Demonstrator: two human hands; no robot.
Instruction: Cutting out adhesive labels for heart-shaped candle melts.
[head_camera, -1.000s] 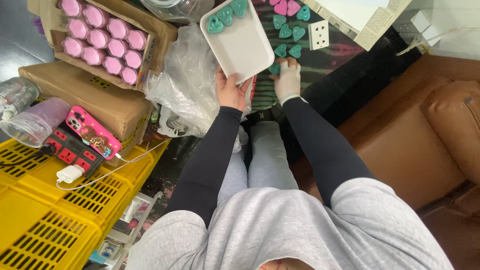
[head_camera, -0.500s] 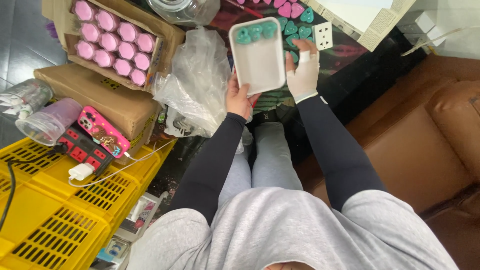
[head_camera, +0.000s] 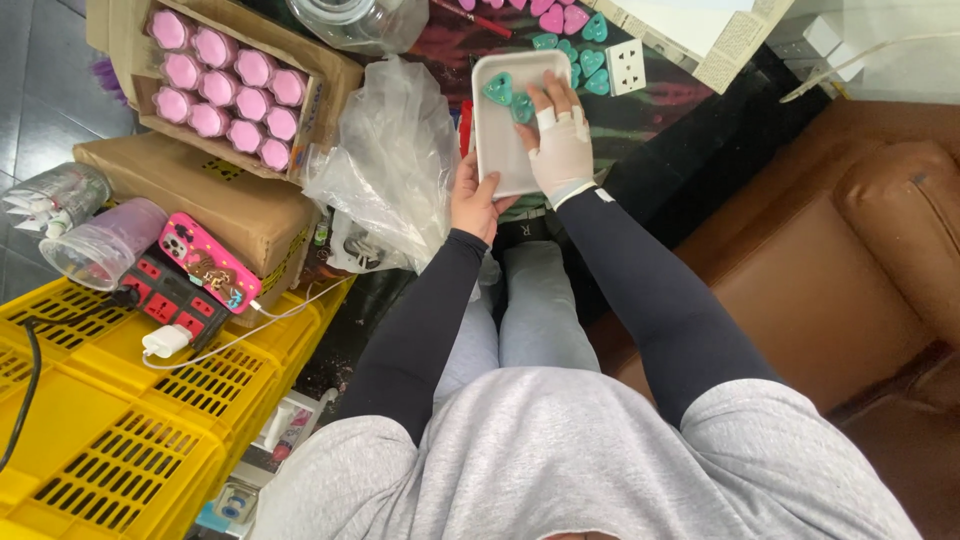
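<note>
My left hand (head_camera: 478, 196) grips the near left corner of a white rectangular tray (head_camera: 505, 140) held over my lap. My right hand (head_camera: 558, 138), in a white fingerless glove, lies inside the tray with its fingertips on teal heart-shaped pieces (head_camera: 499, 88). More teal and pink heart-shaped pieces (head_camera: 572, 35) lie on the dark surface just beyond the tray.
A crumpled clear plastic bag (head_camera: 392, 165) sits left of the tray. A cardboard box of pink round cups (head_camera: 225, 85) stands at upper left. A pink phone (head_camera: 208, 262) and red power strip (head_camera: 165, 290) rest on yellow crates (head_camera: 110, 430). A brown sofa (head_camera: 860, 260) is to the right.
The tray came down toward my lap and turned lengthwise. My right hand moved from the tray's side into it, onto the teal hearts.
</note>
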